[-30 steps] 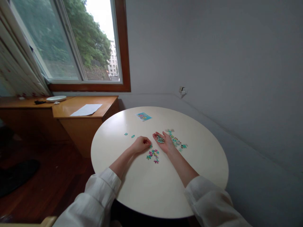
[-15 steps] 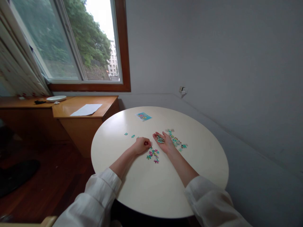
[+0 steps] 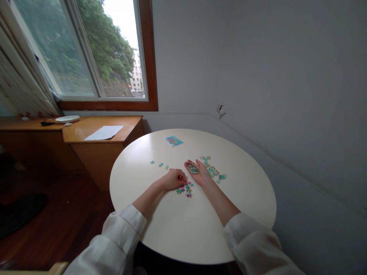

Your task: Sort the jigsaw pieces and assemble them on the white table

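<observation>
My left hand (image 3: 174, 178) is closed in a pinch just over a small heap of pink, teal and yellow jigsaw pieces (image 3: 186, 190). Whether a piece sits between those fingertips is too small to make out. Palm up, my right hand (image 3: 202, 174) cradles a pile of jigsaw pieces (image 3: 193, 168) in its cupped fingers. Beyond that hand, a longer spread of jigsaw pieces (image 3: 212, 170) lies on the table. To the left, three teal-green pieces (image 3: 161, 165) rest apart in a loose row.
The round white table (image 3: 137, 183) carries everything, with a colourful picture card (image 3: 174, 141) near its far edge. A wooden desk (image 3: 77, 131) to the left holds a paper sheet (image 3: 104, 132) and a white plate (image 3: 67, 119). A wall (image 3: 286, 95) stands close on the right.
My left hand has shifted slightly right and toward me, over the small heap. The third loose piece, earlier mostly covered by it, now shows fully. My right hand barely moves.
</observation>
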A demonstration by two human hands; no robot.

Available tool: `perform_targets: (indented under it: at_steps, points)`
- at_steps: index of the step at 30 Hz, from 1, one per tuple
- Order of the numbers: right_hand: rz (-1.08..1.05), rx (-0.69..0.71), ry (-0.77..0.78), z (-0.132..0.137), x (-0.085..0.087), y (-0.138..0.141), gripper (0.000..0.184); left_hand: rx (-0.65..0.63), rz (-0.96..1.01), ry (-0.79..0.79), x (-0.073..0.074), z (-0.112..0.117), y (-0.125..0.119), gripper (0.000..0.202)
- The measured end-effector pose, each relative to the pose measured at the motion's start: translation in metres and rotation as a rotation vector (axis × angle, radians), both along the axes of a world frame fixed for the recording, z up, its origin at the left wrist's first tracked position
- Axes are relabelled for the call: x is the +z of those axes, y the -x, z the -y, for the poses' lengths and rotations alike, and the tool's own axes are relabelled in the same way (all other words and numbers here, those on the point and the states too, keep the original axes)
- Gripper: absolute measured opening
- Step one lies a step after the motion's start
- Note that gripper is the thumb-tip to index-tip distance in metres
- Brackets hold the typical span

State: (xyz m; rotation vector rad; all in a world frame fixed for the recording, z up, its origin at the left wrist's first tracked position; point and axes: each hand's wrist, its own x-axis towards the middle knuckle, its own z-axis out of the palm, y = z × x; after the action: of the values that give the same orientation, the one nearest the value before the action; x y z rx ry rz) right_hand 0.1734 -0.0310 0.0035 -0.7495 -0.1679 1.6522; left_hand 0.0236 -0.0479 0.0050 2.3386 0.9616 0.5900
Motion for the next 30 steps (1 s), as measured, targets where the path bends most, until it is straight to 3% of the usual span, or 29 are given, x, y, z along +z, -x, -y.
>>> perform_targets:
  at_steps: [3, 7, 16, 24, 30]
  points:
    - [0.016, 0.040, -0.013, 0.002, 0.001, 0.001, 0.029, 0.053, 0.105, -0.010, -0.001, 0.001, -0.003, 0.012]
    - [0.051, 0.143, -0.045, 0.006, 0.004, 0.005, 0.034, 0.150, 0.235, -0.160, 0.000, -0.002, -0.004, 0.013]
    - [0.057, 0.250, -0.076, 0.012, 0.005, 0.013, 0.038, 0.081, 0.216, -0.278, -0.006, -0.006, -0.002, 0.012]
    - [0.007, 0.240, -0.065, 0.014, 0.009, 0.015, 0.035, 0.131, 0.276, -0.192, 0.004, 0.001, -0.004, 0.013]
    - [-0.014, 0.189, -0.054, 0.009, 0.001, 0.014, 0.034, 0.256, 0.510, -0.028, 0.005, -0.001, -0.006, 0.011]
